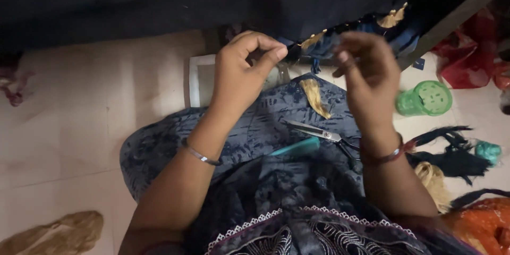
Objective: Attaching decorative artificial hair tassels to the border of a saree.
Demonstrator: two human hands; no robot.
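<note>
Lace-trimmed garment [297,234] | scissors [319,133] on lap | green container [425,98] right | left hand [241,74] pinching

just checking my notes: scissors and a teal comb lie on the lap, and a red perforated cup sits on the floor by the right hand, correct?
Not quite: the head view shows the perforated cup is green, not red. The scissors and teal comb do lie on the lap, and the cup sits by the right hand.

A green perforated cup [425,99] stands on the floor [79,143] near red cloth [470,58].
</note>
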